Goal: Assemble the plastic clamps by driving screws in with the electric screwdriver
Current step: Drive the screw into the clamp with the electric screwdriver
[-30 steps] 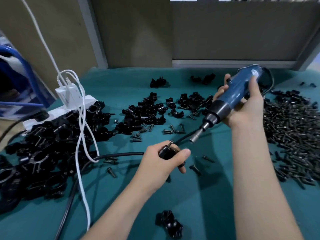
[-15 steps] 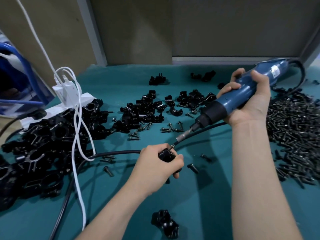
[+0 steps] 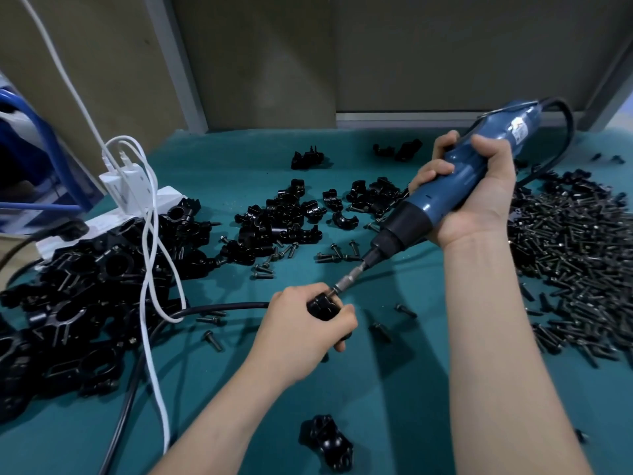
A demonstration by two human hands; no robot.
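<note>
Left hand (image 3: 301, 327) steadies a black plastic clamp (image 3: 320, 305) under the electric screwdriver (image 3: 428, 200).
The left fingers (image 3: 344, 313) curl round the clamp, and the right hand (image 3: 476, 207) wraps its fingers tightly round the blue screwdriver body. The bit (image 3: 346, 284) slants down to the clamp's top, just beyond the left fingers. A screw heap (image 3: 575, 262) lies on the teal counter (image 3: 394, 389) right of the right fingers.
</note>
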